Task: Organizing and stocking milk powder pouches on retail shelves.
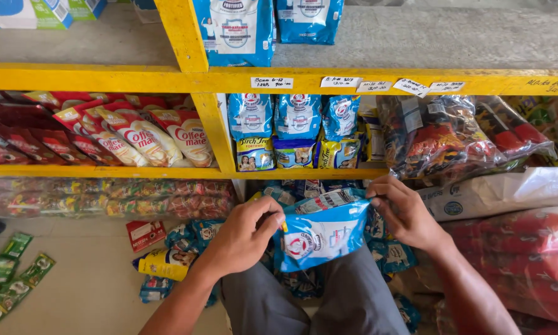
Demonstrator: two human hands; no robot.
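Note:
A blue and white pouch (319, 234) with a round red emblem hangs over my lap, held by both hands. My left hand (245, 236) pinches its upper left edge. My right hand (403, 211) grips its upper right corner. Behind the pouch, more blue pouches (291, 193) lie piled on the lowest level. Matching blue pouches (297, 115) stand upright on the yellow shelf (291, 79) above.
Red and cream pouches (142, 133) fill the left shelf bay. Clear bags of red packets (440, 133) sit at right, over a white sack (502, 192). On the floor lie a yellow pouch (164, 263), a small red box (145, 234) and green sachets (12, 273).

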